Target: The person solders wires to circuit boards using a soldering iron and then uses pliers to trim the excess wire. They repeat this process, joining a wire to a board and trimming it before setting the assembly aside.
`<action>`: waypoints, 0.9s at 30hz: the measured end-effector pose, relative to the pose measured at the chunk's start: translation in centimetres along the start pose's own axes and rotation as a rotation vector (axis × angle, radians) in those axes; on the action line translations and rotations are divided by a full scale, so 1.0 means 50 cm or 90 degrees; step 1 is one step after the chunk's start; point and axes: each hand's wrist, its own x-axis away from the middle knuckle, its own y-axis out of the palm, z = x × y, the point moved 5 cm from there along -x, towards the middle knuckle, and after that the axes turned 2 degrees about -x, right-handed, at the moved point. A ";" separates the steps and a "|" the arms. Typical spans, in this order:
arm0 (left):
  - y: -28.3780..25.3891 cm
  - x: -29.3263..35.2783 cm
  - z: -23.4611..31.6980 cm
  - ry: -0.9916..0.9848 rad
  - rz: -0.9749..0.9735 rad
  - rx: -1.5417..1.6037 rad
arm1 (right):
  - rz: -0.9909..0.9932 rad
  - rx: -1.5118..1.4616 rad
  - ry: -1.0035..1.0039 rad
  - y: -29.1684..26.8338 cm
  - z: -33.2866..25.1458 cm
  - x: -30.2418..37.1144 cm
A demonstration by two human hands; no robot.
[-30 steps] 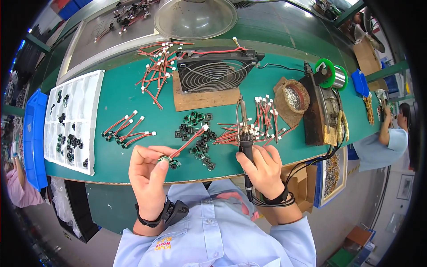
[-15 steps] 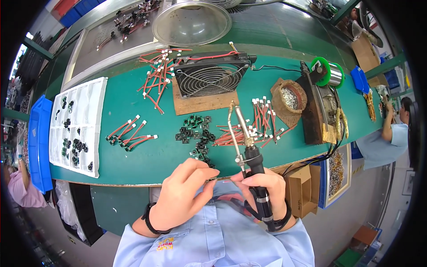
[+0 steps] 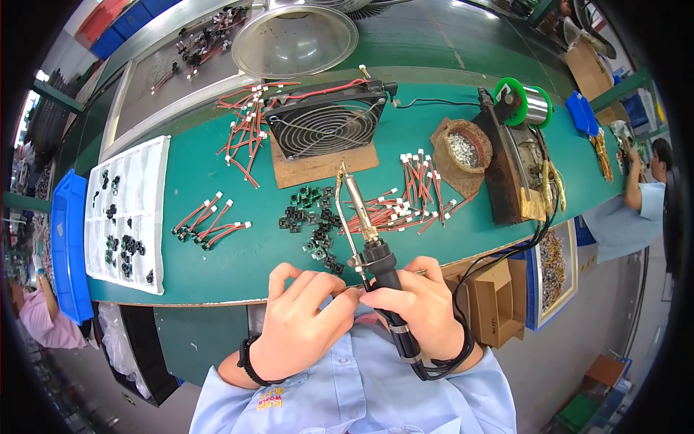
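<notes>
My right hand [image 3: 423, 315] is wrapped round the black handle of a soldering iron [image 3: 387, 278], which has a thin metal feed tube alongside its barrel. The iron's tip points up and away, above the mat. Close beside it, my left hand [image 3: 303, 318] has its fingers curled and pinched, the fingertips meeting those of my right hand. Whatever the left fingers hold is hidden. Just beyond both hands lies a pile of small black and green circuit boards [image 3: 314, 220]. Red and black wire leads with white connectors [image 3: 383, 213] lie to the right of that pile.
A black fan [image 3: 329, 123] stands on a wooden board. Boards with wires attached [image 3: 210, 224] lie left of centre, near a white compartment tray [image 3: 152, 195] and a blue bin [image 3: 69, 246]. At right are a round solder pot [image 3: 466, 150], a solder wire spool [image 3: 533, 106] and a co-worker [image 3: 625, 210].
My hands have come together; the small dark piece glimpsed in my left fingers is now hidden. The soldering iron has swung left and tilted more. The whole view has shifted slightly.
</notes>
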 end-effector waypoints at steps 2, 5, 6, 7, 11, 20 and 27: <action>-0.004 -0.003 -0.001 0.002 -0.003 0.028 | 0.028 -0.073 0.002 0.001 0.006 0.004; -0.006 -0.006 -0.004 0.006 -0.005 0.085 | 0.111 -0.152 0.030 0.002 0.010 0.005; -0.003 -0.004 -0.006 -0.006 -0.006 0.091 | 0.152 -0.193 0.043 -0.001 0.013 0.007; 0.001 -0.001 -0.009 -0.019 -0.007 0.097 | 0.154 -0.193 0.043 0.000 0.013 0.011; 0.007 0.008 -0.028 -0.090 0.029 0.168 | 0.227 -0.345 0.219 -0.001 0.035 0.035; 0.016 0.042 -0.080 -0.382 0.106 0.582 | 0.210 -0.447 0.313 0.010 0.044 0.024; 0.036 0.043 -0.092 -0.420 0.115 0.723 | 0.179 -0.268 0.196 0.007 0.012 0.007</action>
